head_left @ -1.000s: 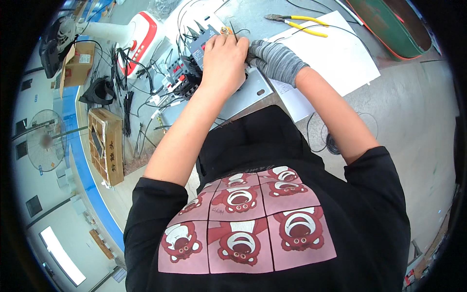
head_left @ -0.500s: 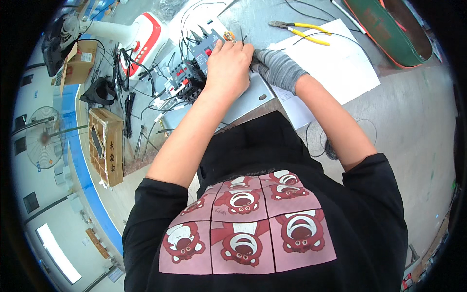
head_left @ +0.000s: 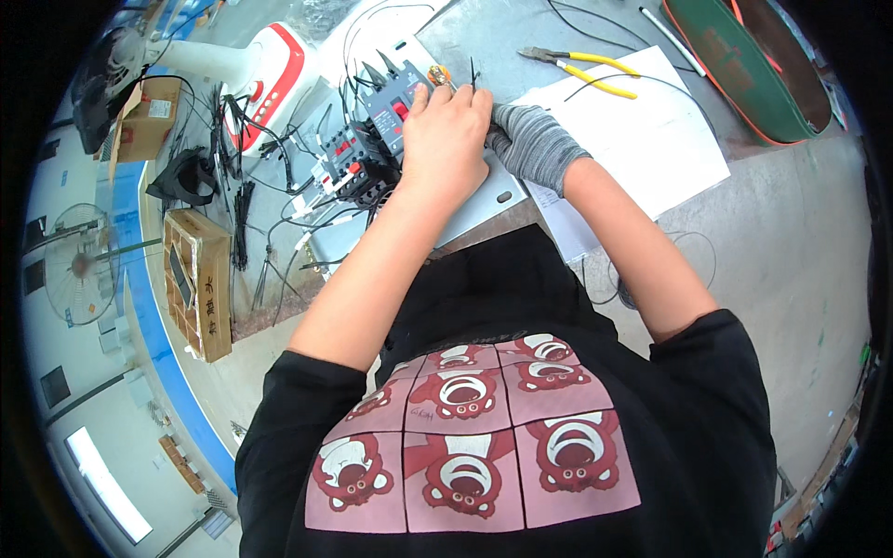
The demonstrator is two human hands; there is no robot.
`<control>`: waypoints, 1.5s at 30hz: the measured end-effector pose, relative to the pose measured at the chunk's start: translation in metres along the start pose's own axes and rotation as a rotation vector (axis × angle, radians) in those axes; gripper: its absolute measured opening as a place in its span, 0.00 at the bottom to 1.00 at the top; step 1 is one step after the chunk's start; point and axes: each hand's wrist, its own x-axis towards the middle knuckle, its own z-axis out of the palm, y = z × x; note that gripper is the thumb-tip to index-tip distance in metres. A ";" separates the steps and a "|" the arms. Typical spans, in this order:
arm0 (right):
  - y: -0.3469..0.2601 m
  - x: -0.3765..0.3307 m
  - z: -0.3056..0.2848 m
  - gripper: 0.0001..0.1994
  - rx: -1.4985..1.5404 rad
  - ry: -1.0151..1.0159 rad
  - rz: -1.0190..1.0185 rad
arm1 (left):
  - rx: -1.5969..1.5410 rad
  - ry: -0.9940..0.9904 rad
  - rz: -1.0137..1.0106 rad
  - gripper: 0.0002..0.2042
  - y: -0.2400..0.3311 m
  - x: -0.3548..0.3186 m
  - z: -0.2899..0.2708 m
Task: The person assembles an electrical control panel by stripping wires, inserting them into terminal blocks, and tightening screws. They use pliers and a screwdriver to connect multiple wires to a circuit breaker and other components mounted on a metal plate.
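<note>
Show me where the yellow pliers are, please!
In the head view, the yellow-handled pliers lie upper right, beyond the gloved right hand, partly on the white paper.

Black short-sleeved shirt [head_left: 646, 409] with pink bear panels [head_left: 470, 479], grey glove [head_left: 541, 149]

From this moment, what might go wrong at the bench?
The bare left hand, unlike the gloved right hand, might get scratched by the metal plate. The left forearm passes close to loose wires and could snag them. The pliers lie open, partly on the white paper; tugging it might drag them.
</note>
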 end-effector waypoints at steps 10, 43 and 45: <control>0.017 0.005 0.009 0.11 0.061 0.175 -0.069 | -0.080 0.002 0.042 0.16 -0.020 0.010 0.002; 0.011 0.017 -0.007 0.15 0.114 -0.048 0.076 | -0.066 -0.073 0.036 0.14 -0.019 0.008 0.004; 0.018 0.017 -0.007 0.15 0.113 -0.053 0.088 | -0.217 -0.151 0.083 0.12 -0.029 0.007 -0.007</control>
